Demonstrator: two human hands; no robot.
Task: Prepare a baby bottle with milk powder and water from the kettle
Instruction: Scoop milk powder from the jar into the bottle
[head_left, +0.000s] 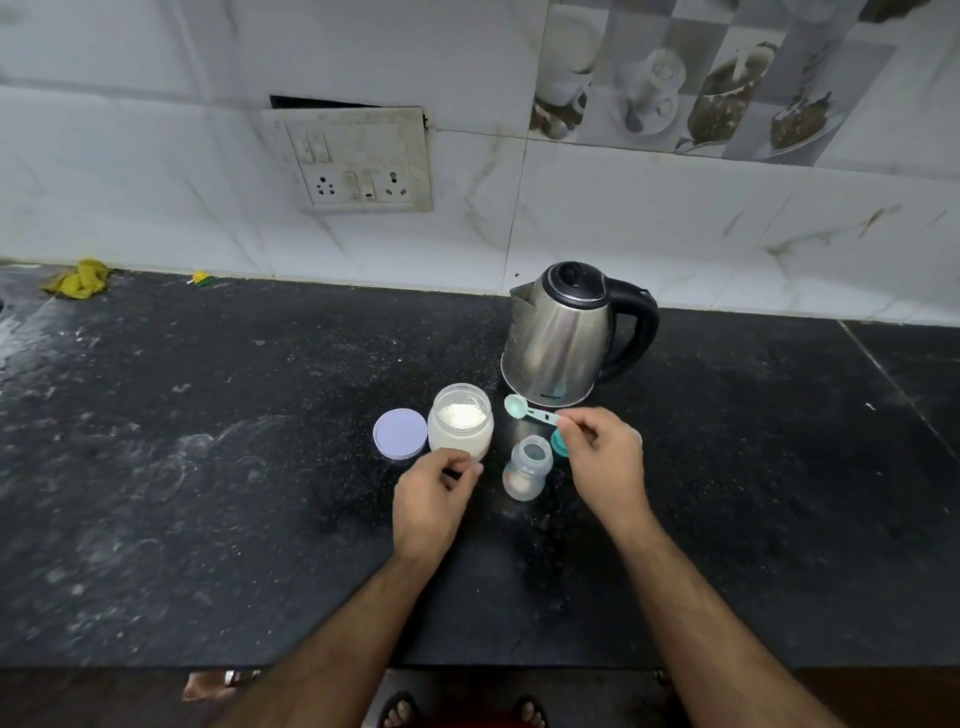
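My right hand (602, 457) pinches the pale-teal scoop (530, 411) just above the open, clear baby bottle (527, 467) on the dark worktop (208, 467) — my left hand (431, 499), loosely curled, grasps nothing beside the powder jar (460, 422), kettle (566, 338) behind.

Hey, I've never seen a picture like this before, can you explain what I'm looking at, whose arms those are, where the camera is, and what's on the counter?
There is no machine here. A person wears a wide-angle camera on the head, looking down, so the two bare arms are theirs. On the dark counter stand a steel kettle, an open jar of white milk powder with its lid lying beside it, and a small open baby bottle. The right hand pinches the handle of a light green scoop, whose bowl looks empty. The left hand sits just below the jar with fingers curled, holding nothing I can see.
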